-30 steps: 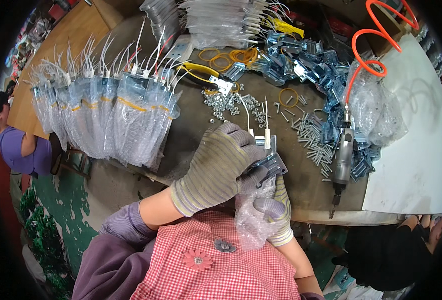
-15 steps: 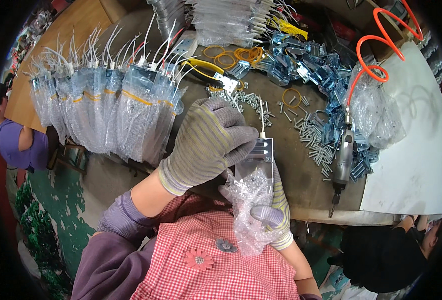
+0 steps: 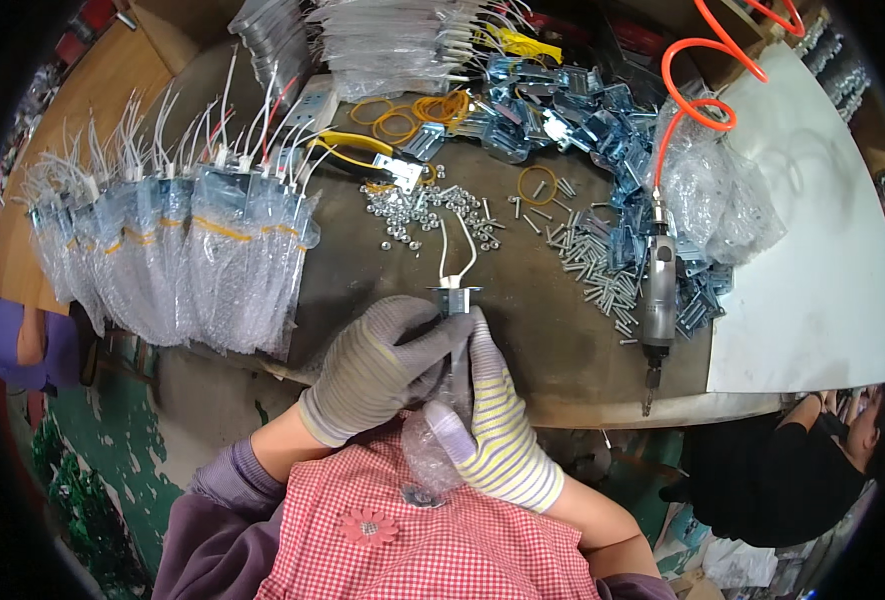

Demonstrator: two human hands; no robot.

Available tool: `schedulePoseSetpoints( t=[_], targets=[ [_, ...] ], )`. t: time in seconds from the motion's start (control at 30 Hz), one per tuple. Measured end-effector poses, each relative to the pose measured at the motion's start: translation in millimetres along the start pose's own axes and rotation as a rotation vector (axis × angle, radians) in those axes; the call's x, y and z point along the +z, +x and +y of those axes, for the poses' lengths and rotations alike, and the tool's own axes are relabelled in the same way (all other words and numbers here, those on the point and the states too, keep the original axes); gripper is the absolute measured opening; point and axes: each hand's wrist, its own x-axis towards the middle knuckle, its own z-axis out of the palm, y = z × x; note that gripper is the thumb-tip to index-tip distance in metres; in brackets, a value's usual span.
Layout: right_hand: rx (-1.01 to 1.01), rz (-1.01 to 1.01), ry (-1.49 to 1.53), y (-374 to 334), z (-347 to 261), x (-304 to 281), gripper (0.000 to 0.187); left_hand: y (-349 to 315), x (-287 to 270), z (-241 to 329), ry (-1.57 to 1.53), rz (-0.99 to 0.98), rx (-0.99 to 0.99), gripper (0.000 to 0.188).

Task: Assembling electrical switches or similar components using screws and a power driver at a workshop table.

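Observation:
Both my hands wear striped knit gloves and hold one flat part point(image 3: 454, 300) with a metal bracket end, upright in front of my apron. Two white wires rise from its top. Bubble wrap point(image 3: 431, 458) covers its lower part and bulges below my fingers. My left hand point(image 3: 378, 370) pinches the part from the left, just under the bracket. From the right, my right hand point(image 3: 498, 430) presses along its side, thumb on the bubble wrap. Much of the part's body is hidden between my gloves. Beyond it lie small loose nuts point(image 3: 403, 208).
Wrapped, wired parts with yellow bands point(image 3: 243, 270) stand in a row at left. Yellow-handled pliers point(image 3: 353, 145), screws point(image 3: 603, 270) and blue-silver brackets point(image 3: 563, 110) lie further back. An air screwdriver point(image 3: 661, 290) on an orange coiled hose rests at right, beside a white sheet point(image 3: 813, 250). People sit nearby.
The part has turned from its broad face to nearly edge-on, and its second wire now shows. My left hand has moved down beside it; my right hand has come up around the bubble wrap.

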Motion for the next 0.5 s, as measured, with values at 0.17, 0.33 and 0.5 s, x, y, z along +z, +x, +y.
schedulePoseSetpoints(
  t=[0.17, 0.33, 0.5],
  targets=[
    [-0.169, 0.443, -0.773, 25.0, 8.0, -86.6, 0.041, -7.9, 10.7, -8.7, 0.014, 0.040, -0.013, 0.057],
    [0.353, 0.516, -1.127, 18.1, 57.5, -146.5, 0.074, -6.0, 11.4, -4.5, 0.010, 0.047, -0.004, 0.060],
    [0.204, 0.704, -0.011, -2.3, 70.7, -154.8, 0.082, -7.2, 10.8, -5.6, 0.010, 0.073, -0.010, 0.057]
  ],
)
